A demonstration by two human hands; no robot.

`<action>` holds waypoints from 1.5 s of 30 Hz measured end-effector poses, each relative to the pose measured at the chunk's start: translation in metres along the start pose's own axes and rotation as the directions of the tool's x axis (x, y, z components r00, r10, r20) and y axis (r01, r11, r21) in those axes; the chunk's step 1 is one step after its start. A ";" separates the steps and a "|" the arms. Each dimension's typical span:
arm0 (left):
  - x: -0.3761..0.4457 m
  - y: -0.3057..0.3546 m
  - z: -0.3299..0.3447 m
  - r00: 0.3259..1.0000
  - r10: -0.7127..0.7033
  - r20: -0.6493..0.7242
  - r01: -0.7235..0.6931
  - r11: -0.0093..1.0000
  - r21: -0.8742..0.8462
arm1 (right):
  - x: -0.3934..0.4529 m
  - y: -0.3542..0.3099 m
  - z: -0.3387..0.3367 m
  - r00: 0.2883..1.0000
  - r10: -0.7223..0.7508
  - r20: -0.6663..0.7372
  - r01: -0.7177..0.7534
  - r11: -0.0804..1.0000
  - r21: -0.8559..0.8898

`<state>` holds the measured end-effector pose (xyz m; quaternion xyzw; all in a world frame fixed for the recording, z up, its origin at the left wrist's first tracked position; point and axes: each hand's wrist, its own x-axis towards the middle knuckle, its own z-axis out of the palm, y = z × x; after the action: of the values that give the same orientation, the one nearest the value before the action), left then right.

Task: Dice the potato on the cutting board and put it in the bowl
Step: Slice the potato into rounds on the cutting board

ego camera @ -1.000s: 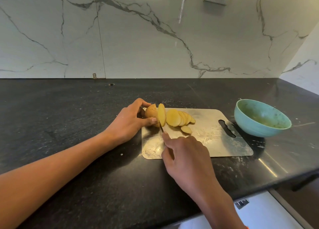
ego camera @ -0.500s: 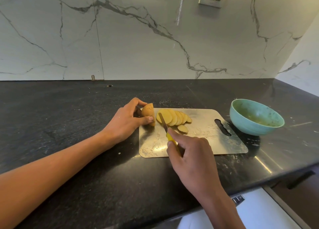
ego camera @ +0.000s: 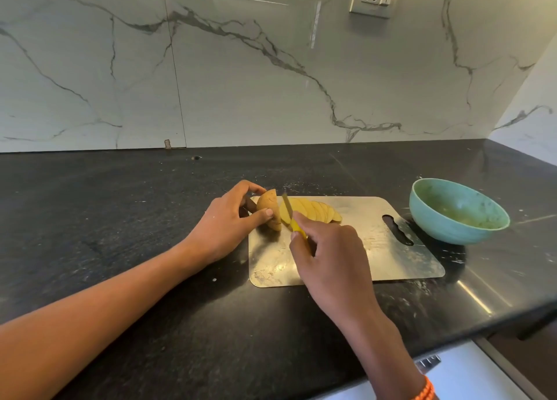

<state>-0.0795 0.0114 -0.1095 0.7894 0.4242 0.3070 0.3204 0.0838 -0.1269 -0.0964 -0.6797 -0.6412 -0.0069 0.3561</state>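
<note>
The potato [ego camera: 269, 209] is down to a small skin-on end piece at the board's [ego camera: 376, 258] far left corner, with a fan of cut slices [ego camera: 313, 211] lying just to its right. The left hand [ego camera: 227, 222] pinches that piece between thumb and curled fingers; the right hand [ego camera: 328, 258] is wrapped round the yellow handle of a knife [ego camera: 288, 212], whose blade stands between the piece and the slices. Raw potato is firm and light, but its cut faces are likely wet and slippery, and so short a stub gives little to hold: the skin side is the surer place, with fingertips tucked back from the blade. The slices should stack and cut cleanly, though they may slide on the smooth metal-looking board. The stub sits close to the board's left edge, so it could roll off onto the counter [ego camera: 120, 219]. To the right the board has open room, and the bowl [ego camera: 446, 219] stands just beyond its right end, a short way to carry the dice.
</note>
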 end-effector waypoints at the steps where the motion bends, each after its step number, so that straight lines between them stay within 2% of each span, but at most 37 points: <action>1: 0.001 -0.001 0.000 1.000 0.000 -0.001 0.000 1.000 -0.004 | 0.000 -0.003 0.000 0.999 -0.012 -0.041 0.010 0.999 -0.038; 7: 0.001 -0.002 0.002 1.000 0.008 -0.007 -0.008 1.000 -0.011 | -0.001 -0.017 0.003 0.998 -0.046 -0.042 0.039 0.988 -0.151; 12: -0.001 0.000 0.001 0.998 0.056 0.008 -0.055 0.998 -0.021 | -0.004 -0.008 0.009 0.998 -0.019 0.065 0.022 0.998 -0.055; 17: -0.002 0.001 -0.001 0.984 0.169 0.054 -0.173 0.981 0.084 | -0.001 0.004 0.006 0.994 0.043 0.099 -0.051 0.996 0.080; 21: -0.002 0.002 -0.002 0.983 0.182 -0.006 -0.178 0.970 0.168 | -0.001 0.010 0.003 0.993 0.076 0.094 -0.089 0.986 0.142; 26: -0.001 0.003 -0.001 0.974 0.143 -0.178 -0.089 0.955 0.282 | -0.002 0.012 0.003 0.994 0.091 0.051 -0.099 0.978 0.182; 29: 0.001 0.008 0.000 0.970 0.059 -0.235 -0.020 0.986 0.164 | -0.003 0.011 0.007 0.996 0.083 0.032 -0.087 0.981 0.173; 32: 0.004 0.018 0.000 0.980 -0.110 -0.168 0.101 0.993 -0.057 | -0.002 0.010 0.010 0.994 0.096 0.043 -0.102 0.979 0.179; 34: 0.003 0.022 -0.001 0.975 -0.143 -0.168 0.124 0.985 -0.117 | -0.001 0.009 0.011 0.994 0.093 0.059 -0.102 0.979 0.178; 36: 0.000 0.024 -0.003 0.975 -0.107 -0.196 0.098 0.994 -0.055 | 0.001 0.008 0.011 0.993 0.101 0.063 -0.111 0.978 0.178; 39: -0.003 0.025 -0.001 0.982 -0.045 -0.185 0.069 0.990 0.126 | 0.003 0.009 0.011 0.992 0.120 0.047 -0.126 0.978 0.165; 45: -0.006 0.027 0.001 0.991 -0.007 -0.131 0.042 0.962 0.270 | 0.002 0.007 0.011 0.990 0.117 0.076 -0.128 0.980 0.152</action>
<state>-0.0683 -0.0057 -0.0909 0.7991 0.4919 0.2922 0.1846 0.0854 -0.1189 -0.1067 -0.6877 -0.6082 0.0884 0.3865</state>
